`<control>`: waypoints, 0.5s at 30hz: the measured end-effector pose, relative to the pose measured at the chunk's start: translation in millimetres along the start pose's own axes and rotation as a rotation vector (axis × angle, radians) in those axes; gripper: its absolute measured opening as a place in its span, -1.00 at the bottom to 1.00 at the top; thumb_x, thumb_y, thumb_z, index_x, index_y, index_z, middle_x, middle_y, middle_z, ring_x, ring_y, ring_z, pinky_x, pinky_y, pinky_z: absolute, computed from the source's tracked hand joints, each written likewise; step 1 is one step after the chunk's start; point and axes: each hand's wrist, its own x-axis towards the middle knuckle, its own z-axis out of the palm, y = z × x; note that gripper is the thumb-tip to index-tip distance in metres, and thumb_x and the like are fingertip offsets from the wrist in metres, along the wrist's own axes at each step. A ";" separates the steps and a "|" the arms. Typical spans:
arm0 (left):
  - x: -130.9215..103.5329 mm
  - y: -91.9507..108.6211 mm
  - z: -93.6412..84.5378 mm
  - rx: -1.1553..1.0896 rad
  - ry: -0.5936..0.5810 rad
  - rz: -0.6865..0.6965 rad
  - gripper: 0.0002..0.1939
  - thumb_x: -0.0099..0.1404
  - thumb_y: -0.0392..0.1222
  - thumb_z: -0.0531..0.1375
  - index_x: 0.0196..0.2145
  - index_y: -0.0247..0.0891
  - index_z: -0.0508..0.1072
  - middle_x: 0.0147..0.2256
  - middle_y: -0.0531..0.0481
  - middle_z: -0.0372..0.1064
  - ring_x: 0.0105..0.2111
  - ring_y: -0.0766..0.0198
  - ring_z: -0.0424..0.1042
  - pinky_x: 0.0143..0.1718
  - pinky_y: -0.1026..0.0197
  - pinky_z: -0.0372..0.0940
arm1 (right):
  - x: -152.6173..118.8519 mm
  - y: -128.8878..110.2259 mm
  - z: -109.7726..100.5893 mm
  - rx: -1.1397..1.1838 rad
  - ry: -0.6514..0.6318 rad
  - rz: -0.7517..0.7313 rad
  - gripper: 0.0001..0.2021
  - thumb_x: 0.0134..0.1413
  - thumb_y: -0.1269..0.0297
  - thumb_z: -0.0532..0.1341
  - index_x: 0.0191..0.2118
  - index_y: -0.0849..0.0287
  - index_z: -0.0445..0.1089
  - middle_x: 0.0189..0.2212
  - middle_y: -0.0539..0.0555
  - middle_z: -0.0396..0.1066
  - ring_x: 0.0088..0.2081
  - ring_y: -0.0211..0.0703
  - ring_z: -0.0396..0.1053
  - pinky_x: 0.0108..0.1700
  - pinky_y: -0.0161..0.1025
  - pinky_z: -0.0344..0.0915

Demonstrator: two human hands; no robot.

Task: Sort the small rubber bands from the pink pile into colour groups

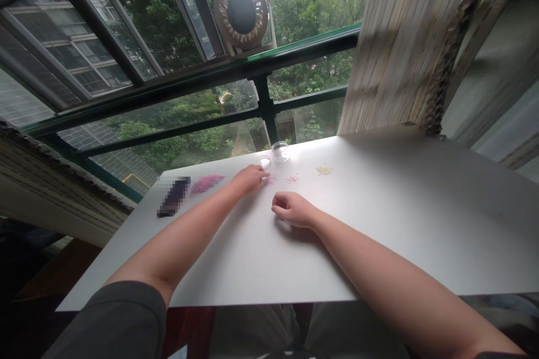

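My left hand point(251, 178) reaches over the white table, its fingertips at a small scatter of pink pieces point(272, 179); whether a piece is between them is too small to tell. Nearer to me, my right hand point(291, 208) rests on its side with the fingers curled in, and what they hold, if anything, is hidden. Another few pink pieces point(292, 178) lie just beyond it. Behind the left hand are a clear round lid point(264, 162) and a clear round container point(281, 152). A larger pink pile point(207, 184) is at the left, a pale yellow pile point(324, 170) at the right.
A dark, pixelated object point(174, 197) lies at the left end of the white table point(236, 269). Beyond the far edge are window bars and a round fan point(241, 11). A striped curtain point(391, 39) hangs at the right, down to the table.
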 end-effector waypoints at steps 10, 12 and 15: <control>-1.0 6.1 6.7 0.135 -0.107 -0.055 -0.48 0.21 -0.34 0.00 0.12 -0.04 0.24 0.18 -0.08 0.08 0.16 0.00 0.00 0.08 -0.07 0.08 | 0.5 -0.4 0.3 0.012 0.000 -0.004 -0.95 -0.07 0.37 0.11 -0.47 0.20 0.29 -0.57 -0.07 0.30 -0.53 -0.33 0.20 -0.45 -0.37 0.12; -0.7 6.2 6.9 0.125 -0.115 -0.069 -0.47 0.20 -0.34 0.01 0.12 -0.04 0.23 0.18 -0.09 0.07 0.17 -0.02 0.00 0.07 -0.08 0.08 | 0.7 -0.4 0.6 0.010 0.000 -0.003 -0.95 -0.07 0.37 0.11 -0.46 0.19 0.29 -0.57 -0.06 0.30 -0.53 -0.33 0.20 -0.45 -0.37 0.12; -0.5 5.9 6.3 0.103 -0.107 -0.076 -0.46 0.18 -0.34 0.02 0.12 -0.04 0.23 0.18 -0.08 0.07 0.16 -0.01 0.01 0.09 -0.07 0.07 | 1.1 -0.8 1.0 0.007 -0.002 0.003 -0.95 -0.07 0.37 0.11 -0.46 0.20 0.30 -0.57 -0.06 0.31 -0.53 -0.34 0.20 -0.45 -0.37 0.12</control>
